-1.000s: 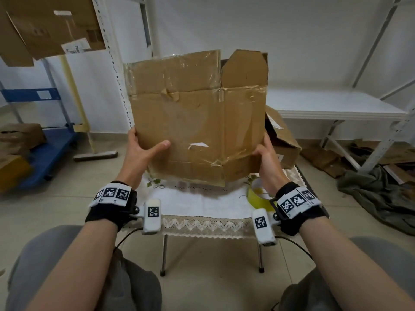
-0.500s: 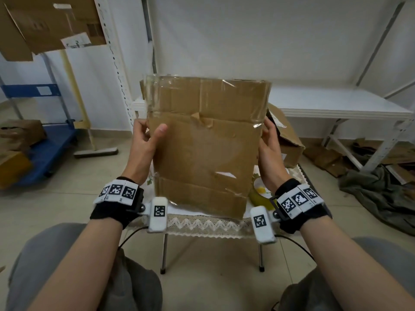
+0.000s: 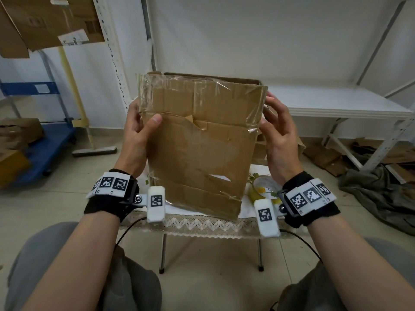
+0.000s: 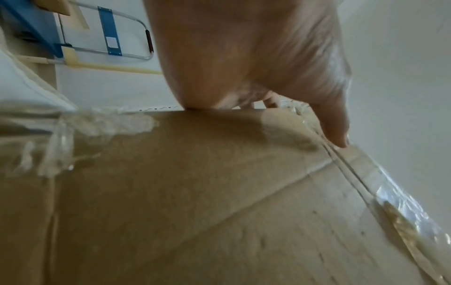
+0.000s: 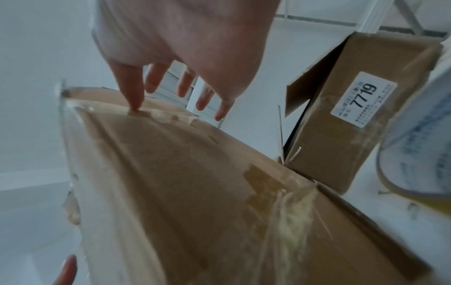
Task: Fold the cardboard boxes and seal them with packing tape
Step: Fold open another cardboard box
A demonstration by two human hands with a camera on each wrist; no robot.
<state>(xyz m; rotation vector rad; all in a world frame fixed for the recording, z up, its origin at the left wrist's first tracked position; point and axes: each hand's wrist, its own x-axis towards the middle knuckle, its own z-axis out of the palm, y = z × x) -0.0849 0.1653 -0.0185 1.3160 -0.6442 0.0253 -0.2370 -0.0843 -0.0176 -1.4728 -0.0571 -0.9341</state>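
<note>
A worn brown cardboard box with old clear tape along its top stands upright over the small table. My left hand grips its upper left edge, thumb on the front face and fingers behind. In the left wrist view the thumb presses on the taped crease of the box. My right hand is at the upper right edge with spread, straight fingers. In the right wrist view only the index fingertip touches the box. A roll of packing tape lies on the table under my right wrist.
A second box with a "7719" label sits on the table behind the held one, next to the tape roll. A white shelf stands right, a blue cart left. Cardboard scraps and a grey cloth lie on the floor.
The box has turned and its side flap has swung out of sight behind it. Both hands slid up from its lower sides to the upper edges. The right hand's fingers have spread.
</note>
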